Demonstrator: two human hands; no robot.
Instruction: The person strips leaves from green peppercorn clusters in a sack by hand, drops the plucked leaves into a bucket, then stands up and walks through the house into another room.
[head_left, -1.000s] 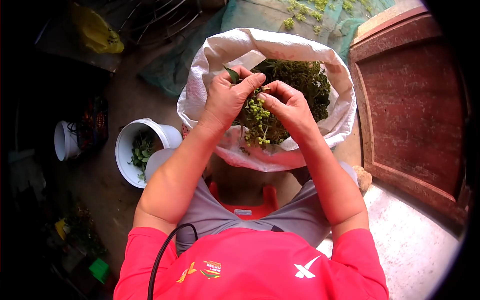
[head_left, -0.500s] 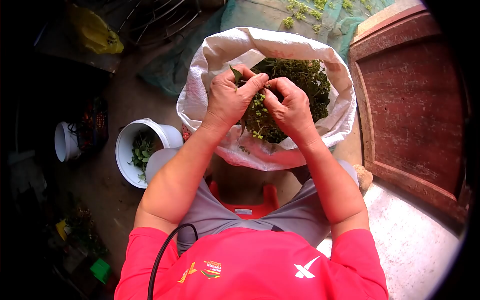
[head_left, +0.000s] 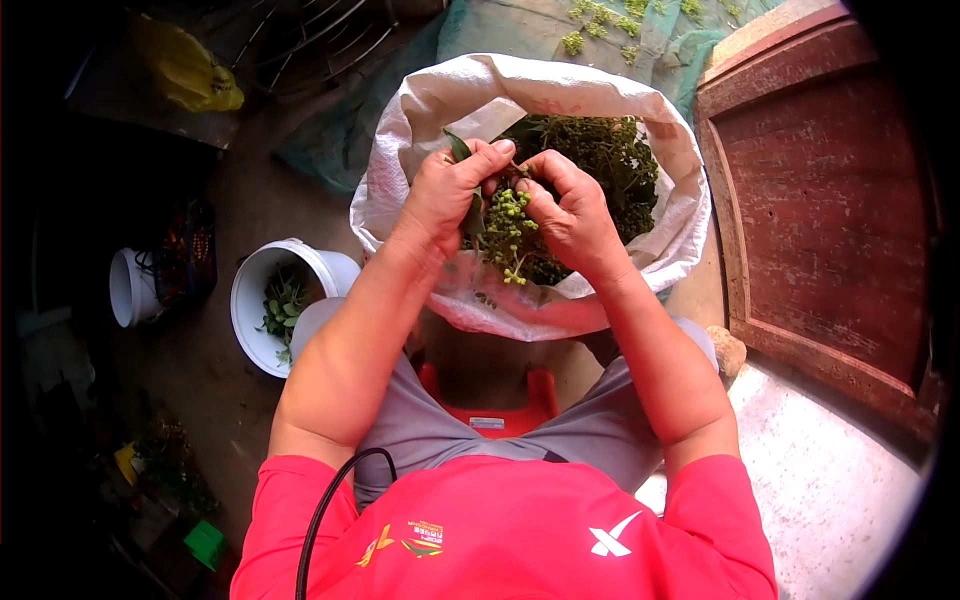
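Over the mouth of a white woven sack (head_left: 392, 190), both hands are raised close together. My left hand (head_left: 447, 190) is closed around a leafy stem, and a green leaf (head_left: 459, 147) sticks up past its fingers. My right hand (head_left: 573, 213) pinches the same sprig near the top of its berries, thumb against fingers. A cluster of small green berries (head_left: 511, 222) hangs between the two hands. Dark green plant clusters (head_left: 610, 165) fill the sack behind and below them.
A white bucket (head_left: 243, 318) with leaves inside stands left of my knees. Farther left is a smaller white bucket (head_left: 124, 287). A red stool (head_left: 541, 392) shows between my legs. Green netting (head_left: 490, 30) lies beyond the sack; a reddish wooden door (head_left: 820, 210) is at right.
My left hand has moved slightly left, away from my right hand, and the gap between them is wider. More of the berry cluster shows than half a second ago.
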